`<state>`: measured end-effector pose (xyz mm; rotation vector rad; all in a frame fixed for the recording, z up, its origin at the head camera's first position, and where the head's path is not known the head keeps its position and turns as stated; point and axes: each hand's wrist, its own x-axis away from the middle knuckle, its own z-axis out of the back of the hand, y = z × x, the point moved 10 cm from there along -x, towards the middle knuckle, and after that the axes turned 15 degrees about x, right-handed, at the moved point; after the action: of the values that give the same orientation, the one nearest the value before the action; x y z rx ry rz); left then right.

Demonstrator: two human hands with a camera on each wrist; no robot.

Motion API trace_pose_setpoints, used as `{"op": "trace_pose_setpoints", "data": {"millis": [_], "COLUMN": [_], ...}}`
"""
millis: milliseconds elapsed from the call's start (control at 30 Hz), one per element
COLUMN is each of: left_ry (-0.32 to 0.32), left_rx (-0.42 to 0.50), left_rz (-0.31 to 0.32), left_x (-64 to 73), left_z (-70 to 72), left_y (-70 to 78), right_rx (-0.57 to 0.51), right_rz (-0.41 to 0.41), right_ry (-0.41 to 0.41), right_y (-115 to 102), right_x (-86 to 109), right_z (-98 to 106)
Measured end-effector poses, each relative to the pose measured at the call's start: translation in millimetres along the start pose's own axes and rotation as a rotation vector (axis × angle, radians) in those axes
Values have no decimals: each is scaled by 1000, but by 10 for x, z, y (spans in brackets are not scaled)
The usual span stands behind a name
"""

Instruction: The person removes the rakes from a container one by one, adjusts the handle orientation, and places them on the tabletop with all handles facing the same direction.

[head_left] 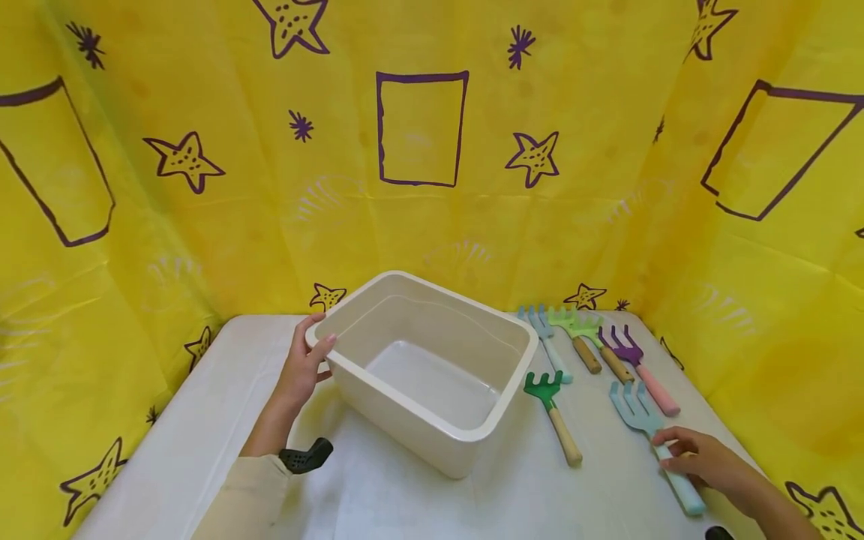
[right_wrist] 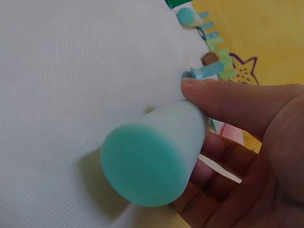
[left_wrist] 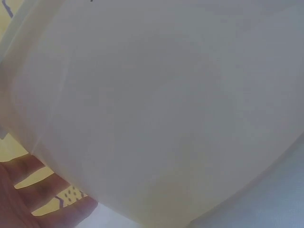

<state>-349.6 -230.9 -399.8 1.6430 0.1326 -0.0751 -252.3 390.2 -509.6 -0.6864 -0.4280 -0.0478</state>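
Note:
My left hand [head_left: 301, 367] holds the left corner of a cream plastic bin [head_left: 405, 431], with the thumb over the rim and fingers outside. The bin's inside shows nothing but its floor. In the left wrist view the bin's pale wall [left_wrist: 156, 104] fills most of the picture, fingers [left_wrist: 45, 190] at its edge. At the right, my right hand [head_left: 702, 459] pinches the handle of a light blue hand fork [head_left: 637, 409], tines pointing away. The round teal handle end [right_wrist: 145, 166] faces the right wrist camera.
Between bin and right hand lies a green hand rake [head_left: 560, 431] with a wooden handle. Behind are a purple fork with pink handle [head_left: 655, 390], light green rakes [head_left: 610, 360] and another blue fork [head_left: 553, 356]. Yellow patterned cloth [head_left: 425, 225] surrounds the white table [head_left: 378, 502].

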Motion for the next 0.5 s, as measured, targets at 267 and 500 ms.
{"op": "trace_pose_setpoints", "data": {"millis": [267,500], "left_ry": [-11,-24], "left_rx": [-6,-2], "left_rz": [-14,-1], "left_x": [12,6], "left_z": [-24,-19], "left_y": [7,32], "right_rx": [7,122], "right_rz": [-36,-11], "right_ry": [6,73], "right_y": [39,1], "right_x": [6,4], "right_z": [11,109]}}
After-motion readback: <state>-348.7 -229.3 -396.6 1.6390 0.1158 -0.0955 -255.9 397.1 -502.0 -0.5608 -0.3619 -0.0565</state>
